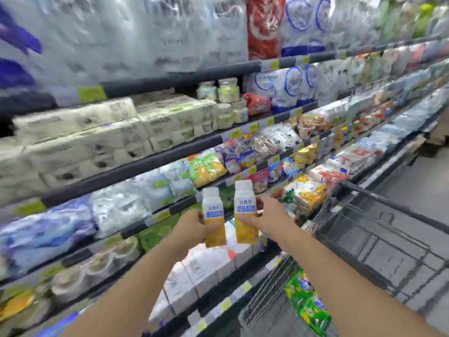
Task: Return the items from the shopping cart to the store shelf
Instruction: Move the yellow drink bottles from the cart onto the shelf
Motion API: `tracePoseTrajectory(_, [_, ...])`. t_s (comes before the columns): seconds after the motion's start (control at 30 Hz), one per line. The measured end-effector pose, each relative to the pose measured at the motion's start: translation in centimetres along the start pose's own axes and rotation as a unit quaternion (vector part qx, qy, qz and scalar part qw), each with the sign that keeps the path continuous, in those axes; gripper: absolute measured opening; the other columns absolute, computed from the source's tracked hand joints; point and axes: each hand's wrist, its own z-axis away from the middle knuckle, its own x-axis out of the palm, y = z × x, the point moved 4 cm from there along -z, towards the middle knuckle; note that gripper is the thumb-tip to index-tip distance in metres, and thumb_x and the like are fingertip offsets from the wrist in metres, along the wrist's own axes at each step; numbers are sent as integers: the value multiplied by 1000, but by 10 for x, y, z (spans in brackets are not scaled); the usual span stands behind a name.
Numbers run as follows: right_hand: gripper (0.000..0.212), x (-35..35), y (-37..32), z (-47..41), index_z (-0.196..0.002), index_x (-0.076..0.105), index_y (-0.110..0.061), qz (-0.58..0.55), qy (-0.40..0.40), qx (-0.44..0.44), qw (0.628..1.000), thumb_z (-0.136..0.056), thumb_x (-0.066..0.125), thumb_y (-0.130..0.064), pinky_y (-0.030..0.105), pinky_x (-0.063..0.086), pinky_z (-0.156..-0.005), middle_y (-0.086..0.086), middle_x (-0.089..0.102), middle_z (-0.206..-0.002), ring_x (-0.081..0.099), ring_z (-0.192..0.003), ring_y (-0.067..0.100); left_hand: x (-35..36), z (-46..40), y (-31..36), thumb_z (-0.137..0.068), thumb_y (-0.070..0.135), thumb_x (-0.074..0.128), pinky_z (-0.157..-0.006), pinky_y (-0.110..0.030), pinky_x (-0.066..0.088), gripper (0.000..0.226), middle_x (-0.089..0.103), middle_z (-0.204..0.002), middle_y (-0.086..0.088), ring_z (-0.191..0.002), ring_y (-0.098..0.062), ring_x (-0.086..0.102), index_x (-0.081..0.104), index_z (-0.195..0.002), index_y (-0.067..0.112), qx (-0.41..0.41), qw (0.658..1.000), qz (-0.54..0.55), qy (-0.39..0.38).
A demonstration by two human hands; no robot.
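We hold two small drink cartons up in front of the store shelf (155,161). Our left hand (192,229) is wrapped around the left carton (213,217), with the fingers closed on its yellow lower half. Our right hand (267,215) grips the right carton (245,212) the same way, thumb in front and fingers behind. Both cartons stand upright, just beside each other, white on top and yellow below with blue writing. They are shut, so we cannot see what is inside.

The shopping cart (379,229) is on our right, dark and made of wire. Its big basket looks bare where we can see it. A green bag (308,305) with yellow and blue marks lies down low by the cart's near end; we cannot tell which part of the cart it sits in.

The shelf rows are packed full. White boxes (201,271) stand in a row right under the cartons. Higher up there are little jars (223,91) and many soft bags, mostly blurry.
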Motion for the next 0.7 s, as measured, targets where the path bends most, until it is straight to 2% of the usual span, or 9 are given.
tracePoseTrajectory(0.07, [42, 39, -34, 7, -117, 62, -14, -2, -34, -31, 999, -82, 80, -28, 31, 54, -81, 1, 69, -110, 64, -94, 13, -56, 35, -16, -84, 16, 77, -57, -28, 55, 19, 76, -87, -11, -64, -14, 69, 69, -100, 7, -13, 998, 11, 62])
tracePoseTrajectory(0.17, [40, 103, -88, 21, -114, 65, -12, 5, -78, -86, 993, -80, 81, -24, 29, 54, -79, 2, 71, -106, 65, -93, 14, -140, 88, -46, -84, 20, 77, -53, -25, 51, 19, 70, -79, -6, -62, -14, 64, 63, -91, 10, -31, 987, 16, 159])
tracePoseTrajectory(0.27, [38, 175, -143, 38, -109, 67, -12, 26, -120, -131, 984, -78, 83, -27, 38, 56, -85, 2, 73, -102, 68, -95, 19, -220, 147, -79, -83, 24, 78, -75, -39, 60, 18, 69, -83, -3, -75, -20, 67, 64, -89, 16, -52, 969, 29, 240])
tracePoseTrajectory(0.33, [40, 227, -180, 52, -107, 67, -11, 22, -145, -160, 976, -75, 84, -28, 44, 57, -86, 4, 73, -100, 70, -94, 23, -270, 186, -103, -77, 28, 82, -80, -46, 60, 27, 73, -89, -8, -82, -24, 71, 68, -94, 12, -63, 957, 31, 282])
tracePoseTrajectory(0.43, [36, 310, -231, 78, -106, 70, -12, 12, -186, -201, 962, -77, 83, -27, 48, 57, -86, 5, 76, -99, 71, -92, 24, -339, 247, -137, -77, 29, 82, -61, -35, 59, 35, 71, -89, -8, -74, -20, 68, 66, -100, 8, -74, 939, 26, 334])
tracePoseTrajectory(0.5, [36, 367, -261, 98, -108, 70, -14, 5, -213, -219, 952, -78, 83, -29, 49, 56, -88, 3, 76, -100, 71, -94, 22, -383, 284, -160, -80, 32, 80, -61, -38, 57, 36, 66, -85, -9, -72, -21, 64, 62, -98, 7, -85, 925, 5, 370])
tracePoseTrajectory(0.57, [38, 422, -286, 116, -110, 68, -15, 3, -232, -222, 947, -78, 83, -29, 45, 58, -86, 0, 75, -101, 71, -93, 19, -424, 318, -181, -80, 33, 79, -62, -33, 53, 29, 62, -80, -1, -67, -14, 60, 58, -88, 15, -96, 915, -5, 391])
tracePoseTrajectory(0.63, [37, 473, -310, 133, -112, 66, -16, -1, -257, -220, 941, -80, 82, -26, 31, 58, -73, -3, 73, -101, 69, -88, 12, -463, 343, -204, -83, 29, 77, -63, -26, 52, 22, 63, -83, 5, -68, -8, 59, 56, -84, 24, -88, 915, 11, 394])
tracePoseTrajectory(0.7, [37, 517, -333, 144, -112, 66, -17, 15, -265, -231, 936, -80, 81, -28, 24, 54, -69, -3, 72, -103, 67, -87, 10, -497, 366, -220, -86, 26, 74, -60, -24, 51, 17, 63, -82, 6, -70, -8, 60, 57, -85, 24, -82, 913, 13, 399])
